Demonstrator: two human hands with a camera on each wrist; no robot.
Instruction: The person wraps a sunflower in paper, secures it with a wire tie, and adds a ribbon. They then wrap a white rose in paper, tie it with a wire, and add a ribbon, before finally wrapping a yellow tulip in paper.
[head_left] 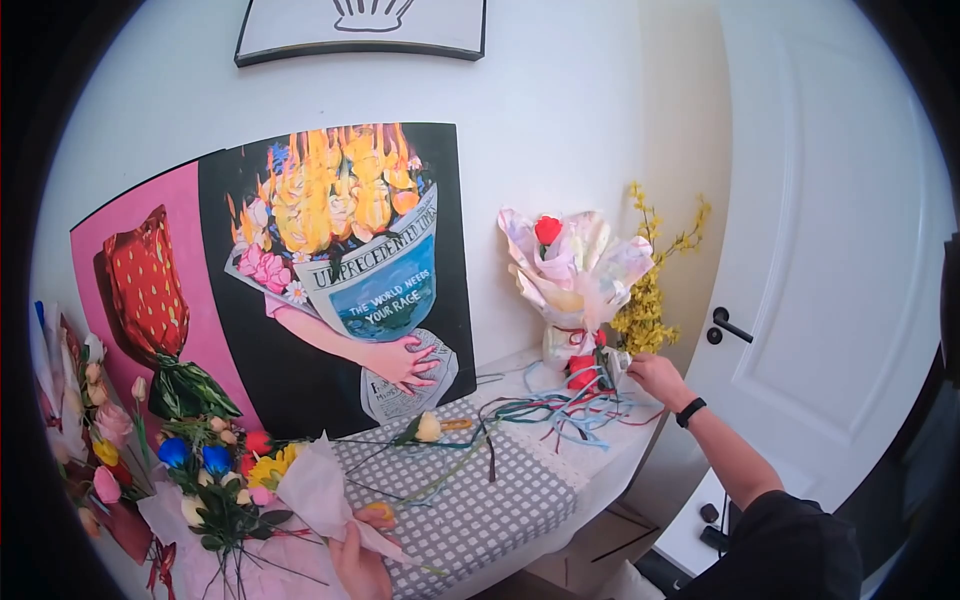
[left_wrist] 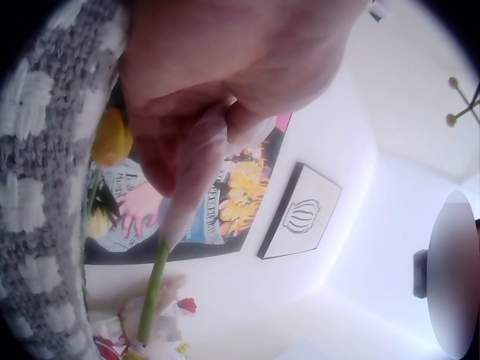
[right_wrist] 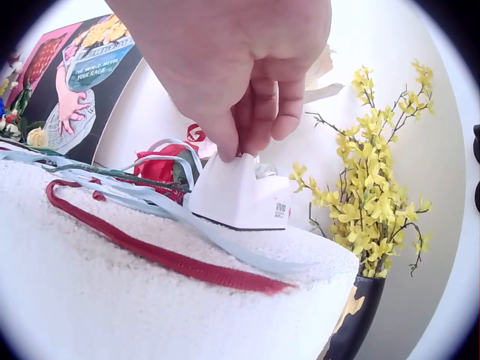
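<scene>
My left hand [head_left: 362, 568] holds a green-stemmed flower rolled in pale pink wrapping paper [head_left: 322, 492]. In the left wrist view the fingers curl round the paper [left_wrist: 196, 174], and the bare stem [left_wrist: 153, 292] sticks out beyond it; the bloom is hidden. A yellow tulip [left_wrist: 112, 138] lies just beyond the fingers. At the table's far right, my right hand [head_left: 660, 380] pinches the top of a white tape dispenser [right_wrist: 238, 196] with thumb and fingertips. The dispenser sits on the white cloth, beside a red rose [right_wrist: 159, 166].
Loose ribbons [head_left: 560, 408] tangle beside the dispenser. A wrapped bouquet [head_left: 590, 270] and yellow branches in a dark vase [right_wrist: 364, 307] stand at the back right. Mixed artificial flowers [head_left: 205, 475] crowd the left. A cream rose [head_left: 428, 428] lies on the checked cloth [head_left: 500, 510].
</scene>
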